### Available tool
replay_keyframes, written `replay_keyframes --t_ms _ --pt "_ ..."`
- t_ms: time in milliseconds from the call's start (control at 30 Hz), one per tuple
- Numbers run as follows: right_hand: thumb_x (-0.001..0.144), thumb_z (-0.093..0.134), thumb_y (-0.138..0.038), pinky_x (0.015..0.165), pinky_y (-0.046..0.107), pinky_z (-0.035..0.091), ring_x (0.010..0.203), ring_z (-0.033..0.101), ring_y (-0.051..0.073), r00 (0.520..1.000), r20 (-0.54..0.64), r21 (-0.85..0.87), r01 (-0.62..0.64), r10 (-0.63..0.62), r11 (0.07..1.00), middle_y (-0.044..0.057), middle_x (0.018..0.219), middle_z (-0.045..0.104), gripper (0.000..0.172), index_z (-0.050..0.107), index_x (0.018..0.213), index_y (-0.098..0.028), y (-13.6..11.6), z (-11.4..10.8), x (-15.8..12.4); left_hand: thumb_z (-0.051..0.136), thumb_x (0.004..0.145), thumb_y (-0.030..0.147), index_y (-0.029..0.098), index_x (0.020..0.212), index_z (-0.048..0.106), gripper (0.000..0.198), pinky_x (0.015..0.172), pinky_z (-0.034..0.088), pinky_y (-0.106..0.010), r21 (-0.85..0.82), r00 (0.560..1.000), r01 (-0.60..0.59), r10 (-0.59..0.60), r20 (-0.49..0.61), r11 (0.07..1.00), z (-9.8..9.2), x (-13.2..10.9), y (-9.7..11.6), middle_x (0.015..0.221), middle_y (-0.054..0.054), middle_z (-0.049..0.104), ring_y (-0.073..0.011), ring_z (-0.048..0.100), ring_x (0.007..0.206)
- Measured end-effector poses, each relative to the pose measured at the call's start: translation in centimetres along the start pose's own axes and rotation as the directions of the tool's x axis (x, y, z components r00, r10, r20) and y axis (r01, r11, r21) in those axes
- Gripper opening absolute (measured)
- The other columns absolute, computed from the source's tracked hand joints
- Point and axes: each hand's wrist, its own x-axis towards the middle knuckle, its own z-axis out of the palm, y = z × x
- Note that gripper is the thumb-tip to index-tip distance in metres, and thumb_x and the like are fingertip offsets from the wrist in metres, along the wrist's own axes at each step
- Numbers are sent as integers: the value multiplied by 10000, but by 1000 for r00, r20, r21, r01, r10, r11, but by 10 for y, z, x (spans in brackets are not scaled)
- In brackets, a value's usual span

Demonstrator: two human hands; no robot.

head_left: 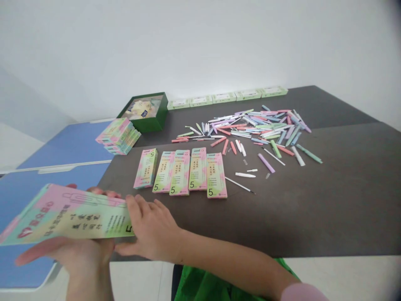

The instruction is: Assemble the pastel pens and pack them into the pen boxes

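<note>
At the lower left, a flat pink, green and yellow pen box [75,215] with a printed "5" is held up over the table's near edge, tilted. My left hand [84,251] grips it from below, with the thumb along the near side and fingertips showing at the far side. My right hand [153,228] closes on the box's right end. Beyond my hands, several similar pen boxes [181,172] lie in a row on the dark table, one of them [146,169] turned the other way.
A stack of pen boxes [119,136] stands at the table's left edge, by a green open box [152,123] holding packets. Loose pens and pen parts [260,125] are spread across the right. Pale green boxes [224,98] line the wall. A blue surface [72,142] adjoins at left.
</note>
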Motion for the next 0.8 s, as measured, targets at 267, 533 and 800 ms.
replay_keyframes --t_ms 267,533,800 --pt "785 528 -684 693 499 573 893 698 350 970 215 189 -157 115 969 181 1095 672 753 389 1258 -114 9 1 0 720 275 846 358 1041 678 909 683 622 -389 189 972 233 -227 -54 954 -21 0 -4 989 11 714 -282 671 896" --pt "663 524 -842 671 478 570 911 701 392 907 395 289 -272 145 918 211 1058 704 950 477 1268 -111 9 -12 -1 894 309 480 288 1083 657 832 566 612 -429 467 886 392 -462 40 793 -65 23 8 1043 -106 752 -390 710 830" --pt "956 324 -594 642 382 529 760 725 282 955 278 -9 -101 99 995 99 853 742 495 598 1027 -188 4 -22 -34 755 613 127 231 870 568 334 696 574 -312 607 951 119 -265 158 786 -88 116 -10 520 142 645 -197 735 652"
